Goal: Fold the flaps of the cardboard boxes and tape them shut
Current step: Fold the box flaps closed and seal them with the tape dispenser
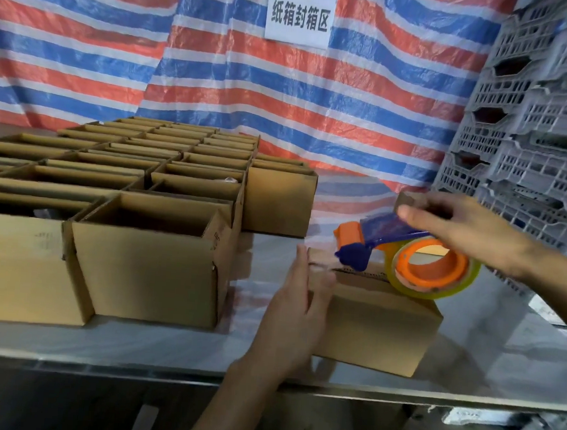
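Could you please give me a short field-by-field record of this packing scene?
sealing now: closed box, flaps folded, on the table
left hand: straight fingers pressed against the box's left end
right hand: holds the tape dispenser on the box top
waiting: open boxes in rows to the left
backdrop: striped tarp, grey crates at right

There is one view only, worn on the person's head. It looks forward and down over the table (pixel 165 347), near to the closed box (pixel 378 322), and faces the striped sheet (pixel 85 50).
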